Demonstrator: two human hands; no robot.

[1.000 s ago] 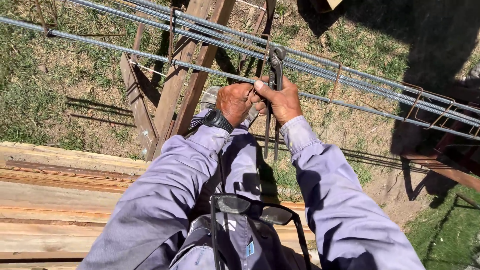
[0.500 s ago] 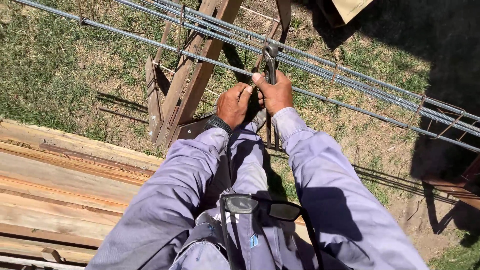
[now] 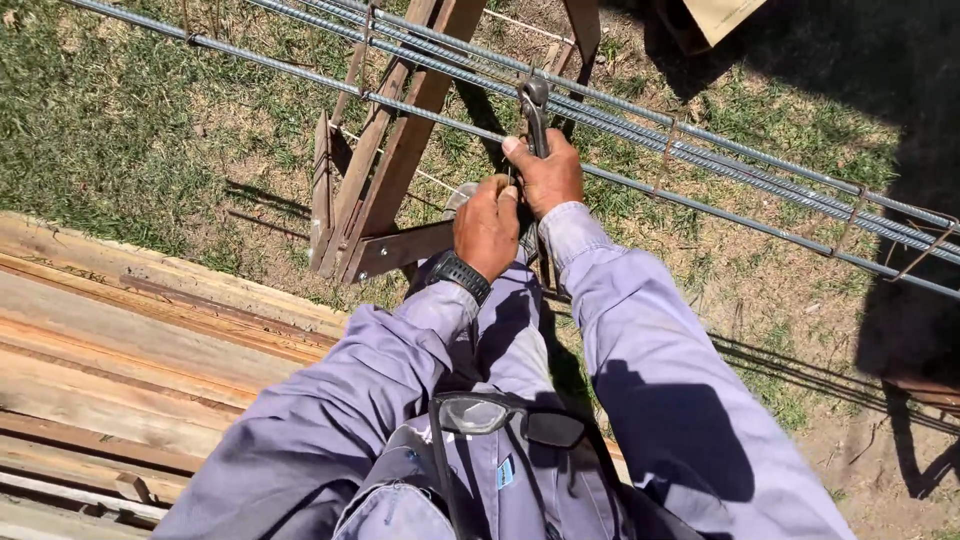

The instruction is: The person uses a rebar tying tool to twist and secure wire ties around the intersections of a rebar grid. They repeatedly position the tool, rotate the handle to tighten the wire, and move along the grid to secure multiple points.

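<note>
My right hand (image 3: 548, 172) is shut around the handles of dark steel pincers (image 3: 533, 96). Their jaws bite where a thin stirrup crosses the ribbed rebars (image 3: 700, 160) of a long cage. My left hand (image 3: 487, 225), with a black watch on the wrist, is curled into a fist just below and left of the right hand and touches it. What lies inside its fingers is hidden. Both sleeves are grey-blue.
A wooden trestle (image 3: 400, 150) carries the cage over grass. Stacked planks (image 3: 120, 340) lie at the left. Rusty stirrups (image 3: 853, 215) wrap the bars further right. Dark glasses (image 3: 500, 415) hang at my chest. A cardboard box (image 3: 722, 14) sits at the top right.
My left hand has slid in under the right hand, closer to the pincers' handles. The pincers stay clamped at the same crossing. The view has shifted slightly to the left.
</note>
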